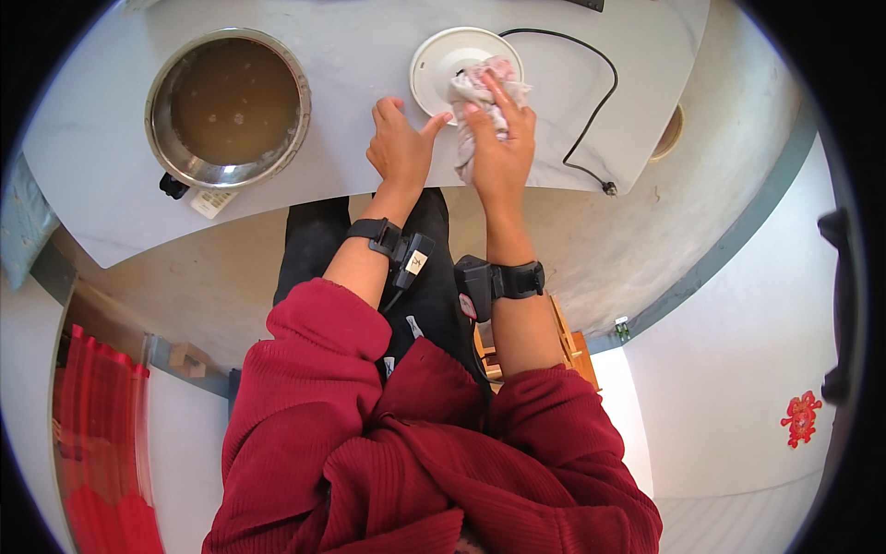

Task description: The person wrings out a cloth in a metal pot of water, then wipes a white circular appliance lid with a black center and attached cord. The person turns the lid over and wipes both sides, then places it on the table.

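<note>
A round white appliance base (432,73) with a black power cord (615,76) lies on the table in front of me. My right hand (502,138) presses a damp pinkish-white cloth (467,149) onto the right part of the base, covering some of it. At the base's lower left edge is my left hand (403,142), its thumb stretched towards the rim and its other fingers curled; it holds nothing that I can see. Whether the thumb touches the base, I cannot tell.
A metal basin (299,118) of murky brownish water stands at the left on the marbled tabletop (346,163). Beside its lower edge lie a white remote control (211,202) and a black knob-like part (173,185). The cord's plug (609,188) rests near the table's right front corner.
</note>
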{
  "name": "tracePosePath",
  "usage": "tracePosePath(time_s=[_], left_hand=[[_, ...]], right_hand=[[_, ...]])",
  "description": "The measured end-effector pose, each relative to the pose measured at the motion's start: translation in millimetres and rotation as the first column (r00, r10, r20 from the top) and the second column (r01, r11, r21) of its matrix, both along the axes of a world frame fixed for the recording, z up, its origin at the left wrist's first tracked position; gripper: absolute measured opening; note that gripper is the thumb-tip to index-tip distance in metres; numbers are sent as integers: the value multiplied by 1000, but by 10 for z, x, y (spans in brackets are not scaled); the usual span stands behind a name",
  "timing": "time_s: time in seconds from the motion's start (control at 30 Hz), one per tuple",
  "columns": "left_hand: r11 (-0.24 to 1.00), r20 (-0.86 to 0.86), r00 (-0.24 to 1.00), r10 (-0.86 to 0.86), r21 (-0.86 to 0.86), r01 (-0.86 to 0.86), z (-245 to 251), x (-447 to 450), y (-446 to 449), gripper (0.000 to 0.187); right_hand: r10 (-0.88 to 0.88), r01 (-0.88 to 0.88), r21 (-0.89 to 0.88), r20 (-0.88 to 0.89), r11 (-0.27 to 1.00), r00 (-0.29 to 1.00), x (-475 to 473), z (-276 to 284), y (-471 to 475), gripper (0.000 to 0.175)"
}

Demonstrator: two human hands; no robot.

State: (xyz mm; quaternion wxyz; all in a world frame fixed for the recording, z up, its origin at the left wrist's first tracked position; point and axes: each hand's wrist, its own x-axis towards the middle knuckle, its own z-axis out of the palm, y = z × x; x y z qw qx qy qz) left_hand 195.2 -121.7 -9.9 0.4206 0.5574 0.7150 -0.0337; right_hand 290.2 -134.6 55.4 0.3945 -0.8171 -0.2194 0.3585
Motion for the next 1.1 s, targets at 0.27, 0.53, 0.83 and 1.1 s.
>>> tracePosePath(time_s=[0.27,0.53,0.83,1.1], left_hand=[[1000,42,999,8,9,-8,-30,67,94,57],[994,182,983,6,107,-26,-94,90,74,53],[982,359,919,166,29,-189,-73,120,84,55],[998,429,902,47,17,-60,-126,90,291,53]], right_hand=[[-156,159,-25,93,987,983,524,-239,-225,39],[-108,112,-91,57,989,993,566,-558,-317,39],[-78,83,-118,44,990,996,548,-513,-324,39],[-137,140,-67,37,988,990,502,-555,-346,40]])
